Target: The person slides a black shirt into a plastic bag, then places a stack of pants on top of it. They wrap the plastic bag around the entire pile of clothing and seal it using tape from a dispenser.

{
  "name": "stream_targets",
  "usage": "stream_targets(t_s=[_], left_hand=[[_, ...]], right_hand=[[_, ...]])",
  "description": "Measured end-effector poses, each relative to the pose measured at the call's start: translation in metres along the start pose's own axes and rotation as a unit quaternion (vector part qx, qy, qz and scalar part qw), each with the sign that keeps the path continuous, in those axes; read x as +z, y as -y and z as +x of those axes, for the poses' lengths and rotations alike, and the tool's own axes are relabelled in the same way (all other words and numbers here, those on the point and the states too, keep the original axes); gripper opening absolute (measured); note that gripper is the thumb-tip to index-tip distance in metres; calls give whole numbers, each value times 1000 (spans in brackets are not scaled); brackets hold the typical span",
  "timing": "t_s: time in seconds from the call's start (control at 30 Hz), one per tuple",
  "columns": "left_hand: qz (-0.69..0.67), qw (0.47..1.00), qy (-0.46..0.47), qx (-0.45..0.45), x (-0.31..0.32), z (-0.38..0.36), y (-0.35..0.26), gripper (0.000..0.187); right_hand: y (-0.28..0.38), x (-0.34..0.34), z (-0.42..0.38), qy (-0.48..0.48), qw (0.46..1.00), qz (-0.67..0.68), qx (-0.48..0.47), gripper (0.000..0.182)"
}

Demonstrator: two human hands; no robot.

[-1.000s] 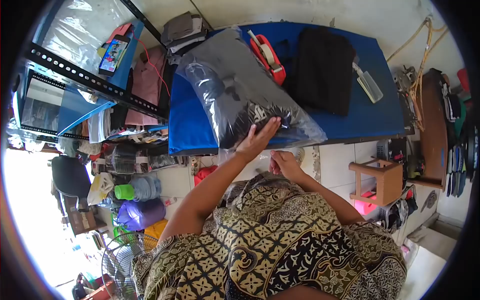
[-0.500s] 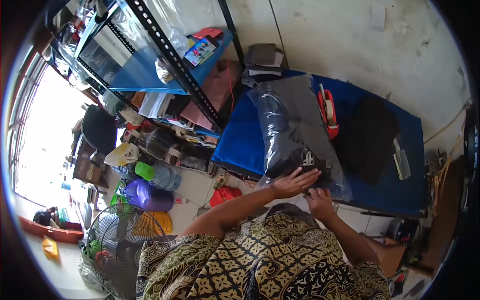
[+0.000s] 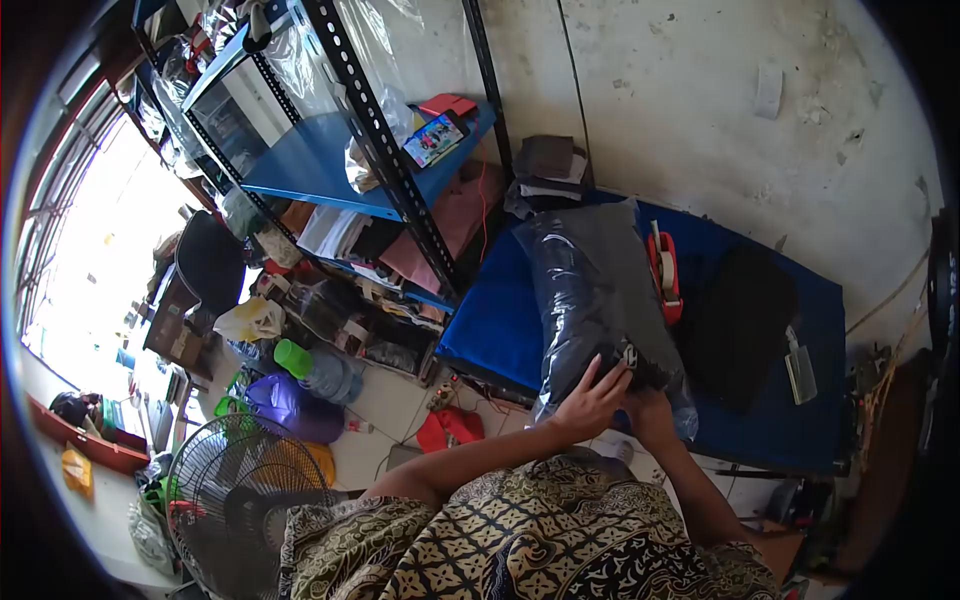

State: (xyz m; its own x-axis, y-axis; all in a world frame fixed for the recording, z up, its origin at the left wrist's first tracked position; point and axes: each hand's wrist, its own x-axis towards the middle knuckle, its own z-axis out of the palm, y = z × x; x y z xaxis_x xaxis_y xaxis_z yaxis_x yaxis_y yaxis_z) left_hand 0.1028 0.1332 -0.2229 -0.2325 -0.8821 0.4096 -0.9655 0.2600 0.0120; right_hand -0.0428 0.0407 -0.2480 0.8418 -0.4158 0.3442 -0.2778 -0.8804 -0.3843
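Observation:
A clear plastic bag [image 3: 570, 300] packed with dark folded cloth lies lengthwise on the blue-covered table [image 3: 490, 325], its near end toward me. A small white mark shows on the cloth near that end. My left hand [image 3: 590, 402] rests on the near end, fingers stretched out and spread over it. Just to its right, my right hand [image 3: 652, 418] has its fingers curled at the bag's near edge, the fingertips partly hidden. Beside the bag's right side sits a red tape dispenser [image 3: 668, 278] with a roll of tape.
A dark cloth [image 3: 740, 320] and a small clear, flat item [image 3: 800, 368] lie on the table's right part. Folded dark cloths [image 3: 550, 165] are stacked at the back. A metal shelf [image 3: 310, 165] holding a phone [image 3: 436, 138] stands left. A fan [image 3: 240, 500] is at lower left.
The view has tilted, so the table sits lower. My left hand's fingers now point more upward on the bag. My right hand has moved in against its near edge.

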Motion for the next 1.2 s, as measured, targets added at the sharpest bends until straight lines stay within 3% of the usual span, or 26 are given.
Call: stream_targets(t_s=[0.1, 0.17, 0.2, 0.23, 0.3, 0.33, 0.4, 0.47, 0.5, 0.57, 0.7, 0.77, 0.8, 0.9, 1.0, 1.07, 1.1, 1.13, 1.17, 1.2], left_hand=[[108, 994, 13, 24, 4, -6, 0, 51], [80, 996, 30, 11, 5, -7, 2, 52], [49, 998, 47, 3, 5, -9, 1, 53], [43, 998, 48, 5, 5, -11, 1, 41], [20, 999, 43, 17, 3, -10, 2, 23], [14, 999, 47, 14, 1, -10, 1, 18], [-4, 998, 59, 8, -2, -8, -1, 10], [-13, 998, 60, 13, -1, -9, 0, 9], [-16, 998, 59, 8, 0, -10, 1, 9], [-17, 997, 73, 3, -6, -7, -1, 8], [-30, 994, 109, -6, -8, -8, -2, 14], [-43, 993, 108, -15, -5, -9, -2, 14], [-44, 993, 110, -14, -5, -9, -2, 14], [-36, 993, 109, -13, -5, -10, -2, 17], [-25, 994, 107, -18, -2, -11, -3, 20], [-29, 995, 90, -21, -1, -12, -2, 22], [-31, 995, 90, -21, -1, -12, -2, 22], [-37, 995, 94, -19, -1, -12, -2, 22], [-43, 994, 99, -17, -2, -12, -1, 23], [-48, 994, 102, -18, -3, -14, -3, 23]], right_hand=[[-3, -4, 0, 23, 1000, 1, 14, 10], [6, -28, 5, 50, 998, -8, 24, 10], [14, -57, 16, 101, 973, 179, 107, 7], [15, -75, 29, 147, 903, 357, 190, 7], [-31, -72, 42, -119, 844, 484, 199, 7], [-46, -80, 57, -230, 838, 441, 225, 18], [-119, -49, 67, -277, 906, 189, 260, 36], [-178, 10, 68, -211, 926, 102, 296, 59], [-184, 25, 75, -212, 925, 101, 297, 59], [-185, 50, 94, -139, 912, 199, 330, 79], [-227, 76, 127, -192, 889, 268, 317, 82], [-231, 48, 152, -84, 891, 303, 327, 82], [-238, 47, 158, -84, 890, 304, 330, 82], [-252, 43, 175, -78, 893, 246, 368, 66], [-258, 37, 191, -4, 892, 51, 450, 38], [-264, 38, 192, -86, 837, 290, 456, 24], [-267, 46, 187, -86, 837, 289, 457, 24], [-269, 58, 179, -268, 742, 473, 392, 22], [-270, 68, 171, -428, 587, 619, 297, 22], [-256, 68, 162, -428, 587, 617, 302, 22]])
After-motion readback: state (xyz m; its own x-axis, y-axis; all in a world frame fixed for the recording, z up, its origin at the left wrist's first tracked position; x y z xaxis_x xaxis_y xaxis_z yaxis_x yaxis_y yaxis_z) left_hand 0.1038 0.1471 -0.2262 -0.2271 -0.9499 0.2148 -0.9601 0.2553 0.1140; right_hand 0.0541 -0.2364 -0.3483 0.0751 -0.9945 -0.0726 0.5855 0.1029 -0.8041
